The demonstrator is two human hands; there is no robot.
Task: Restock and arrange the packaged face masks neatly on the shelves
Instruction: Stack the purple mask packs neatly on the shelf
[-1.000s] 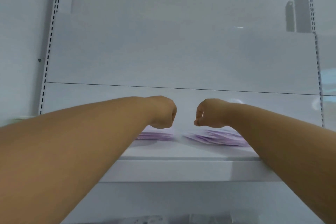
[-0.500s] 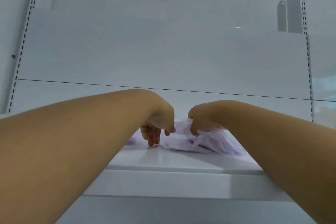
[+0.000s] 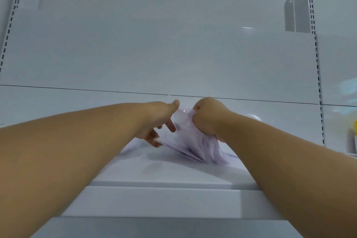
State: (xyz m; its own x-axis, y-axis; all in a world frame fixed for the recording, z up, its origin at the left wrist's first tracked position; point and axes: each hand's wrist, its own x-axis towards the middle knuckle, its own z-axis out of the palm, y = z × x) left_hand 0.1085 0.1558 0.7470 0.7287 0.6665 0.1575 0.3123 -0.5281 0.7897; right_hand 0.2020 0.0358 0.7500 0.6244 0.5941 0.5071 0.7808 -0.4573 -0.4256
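A bunch of pale purple packaged face masks (image 3: 191, 141) stands tilted on its lower edges on the white shelf (image 3: 170, 176), fanned out at the bottom. My right hand (image 3: 207, 118) grips the bunch at its top right, fingers curled round it. My left hand (image 3: 160, 121) is at the bunch's left side, thumb on the top edge and fingers spread against the near face. Part of another purple pack (image 3: 131, 148) lies flat on the shelf under my left forearm, mostly hidden.
The white back panel (image 3: 173, 54) rises behind the shelf, with slotted uprights at the left (image 3: 9, 25) and right (image 3: 318, 83). A neighbouring bay at the far right holds something yellow (image 3: 355, 127). The shelf's front lip (image 3: 164, 203) runs across below my arms.
Both hands rose from the shelf. My right hand lifted the flat purple packs up onto their edges, and my left hand moved right to meet the bunch.
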